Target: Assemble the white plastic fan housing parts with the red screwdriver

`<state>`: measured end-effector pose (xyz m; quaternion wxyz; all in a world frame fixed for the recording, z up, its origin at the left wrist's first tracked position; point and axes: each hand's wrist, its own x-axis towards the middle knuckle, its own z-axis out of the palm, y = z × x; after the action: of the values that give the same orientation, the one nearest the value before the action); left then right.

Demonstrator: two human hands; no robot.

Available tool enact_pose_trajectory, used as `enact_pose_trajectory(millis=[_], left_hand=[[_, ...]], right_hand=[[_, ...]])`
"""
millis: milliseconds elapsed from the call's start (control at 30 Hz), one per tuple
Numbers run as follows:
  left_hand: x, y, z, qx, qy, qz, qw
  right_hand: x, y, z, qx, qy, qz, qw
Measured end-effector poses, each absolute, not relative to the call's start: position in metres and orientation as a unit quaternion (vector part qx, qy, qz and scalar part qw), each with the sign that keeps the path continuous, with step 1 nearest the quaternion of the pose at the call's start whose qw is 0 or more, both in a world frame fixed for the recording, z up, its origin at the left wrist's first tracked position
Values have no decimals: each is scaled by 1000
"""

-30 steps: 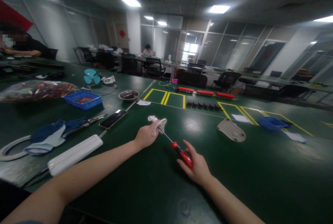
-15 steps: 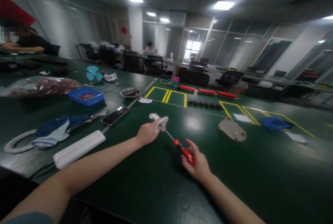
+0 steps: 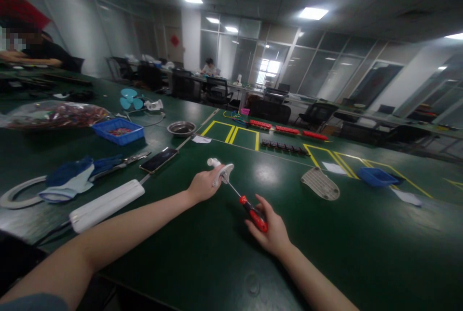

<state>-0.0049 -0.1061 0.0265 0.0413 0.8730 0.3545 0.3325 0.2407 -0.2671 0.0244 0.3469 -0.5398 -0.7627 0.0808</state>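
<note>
My left hand is closed around a small white plastic part and holds it down on the green table. A red-handled screwdriver sits in my right hand, fingers wrapped round its handle. The metal shaft runs up and left, its tip set into the white part. Both forearms reach in from the bottom of the view.
Left of my arms lie a long white bar, a phone, blue-and-white gloves, scissors, a blue tray and a metal bowl. A grey perforated plate and another blue tray lie right. A person sits far left.
The hands keep their grips on the white part and the screwdriver. The right hand has shifted a little around the handle; the view has drifted slightly.
</note>
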Motion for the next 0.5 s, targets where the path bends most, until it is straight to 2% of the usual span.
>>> enact_pose_trajectory(millis=[233, 400, 500], left_hand=[[-5, -103, 24, 874, 369, 315, 37], [-5, -103, 20, 870, 378, 315, 23], [-5, -100, 17, 871, 370, 319, 45]], right_hand=[[240, -265, 21, -556, -737, 96, 371], [241, -266, 17, -571, -734, 106, 351], [243, -262, 11, -571, -720, 117, 376]])
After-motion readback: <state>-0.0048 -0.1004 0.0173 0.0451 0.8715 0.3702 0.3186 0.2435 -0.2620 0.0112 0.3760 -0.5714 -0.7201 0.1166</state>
